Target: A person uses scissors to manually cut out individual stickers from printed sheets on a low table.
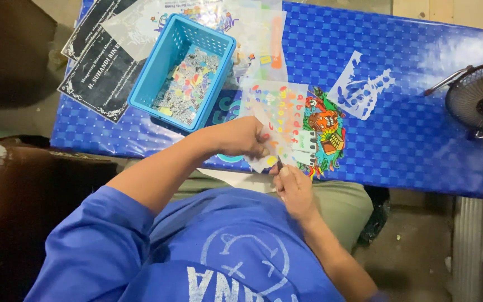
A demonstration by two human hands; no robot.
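While left hand (241, 137) grip clamps 1 sticker sheet (275, 120), right hand (292, 187) grip pinches its edge.

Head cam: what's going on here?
A person in a blue shirt works at a blue table. The left hand holds down a sticker sheet of coloured letters while the right hand picks at its near edge. A blue basket of cut stickers sits to the left, a fan to the right.
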